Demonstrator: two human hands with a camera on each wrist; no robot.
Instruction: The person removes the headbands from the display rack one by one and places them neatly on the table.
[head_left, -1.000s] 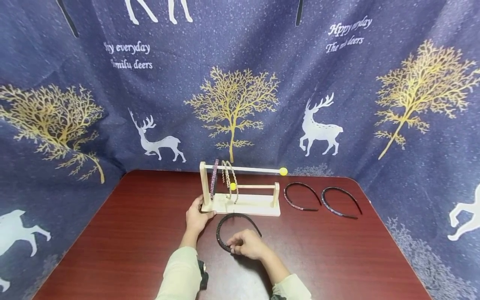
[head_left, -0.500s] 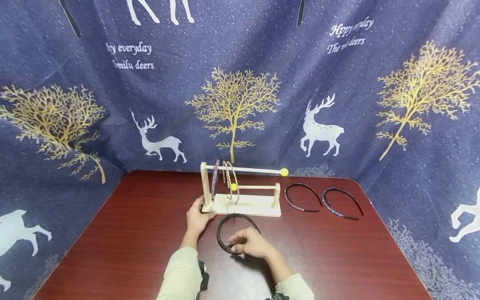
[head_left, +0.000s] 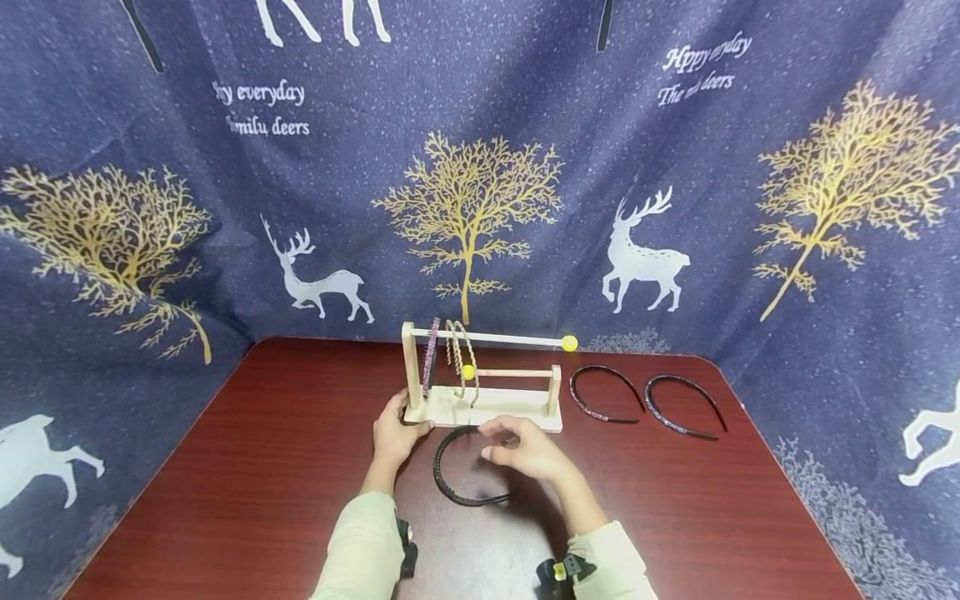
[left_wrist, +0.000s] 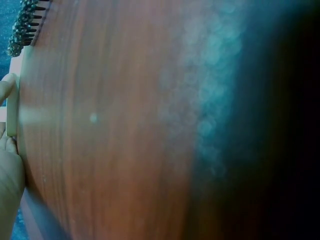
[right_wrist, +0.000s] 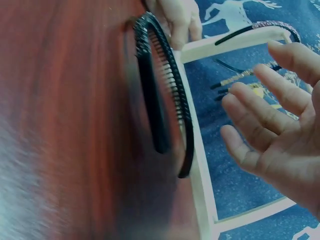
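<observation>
My left hand [head_left: 393, 437] grips the left end of a wooden headband rack [head_left: 517, 404], thumb in front at the base. The left wrist view catches that hand [left_wrist: 9, 172] at its edge. My right hand [head_left: 528, 450] hovers over a black toothed headband [head_left: 438, 473] that lies on the table in front of the rack. In the right wrist view the right hand [right_wrist: 285, 120] has its fingers spread loosely, apart from the black headband [right_wrist: 150, 85]. On the rack's upper rod hang a pink glittery headband [head_left: 430, 358] and beige braided headbands [head_left: 453, 354].
Two more headbands, one with pink glitter [head_left: 588, 410] and one with blue glitter [head_left: 663, 419], lie right of the rack. Yellow balls cap the upper rod [head_left: 510, 339] and lower rod [head_left: 517, 373]. A deer-print cloth [head_left: 330, 192] hangs behind the reddish-brown table [head_left: 247, 483].
My right hand has let go of the black headband's near side and moved up and right, towards the rack. The left hand stays on the rack.
</observation>
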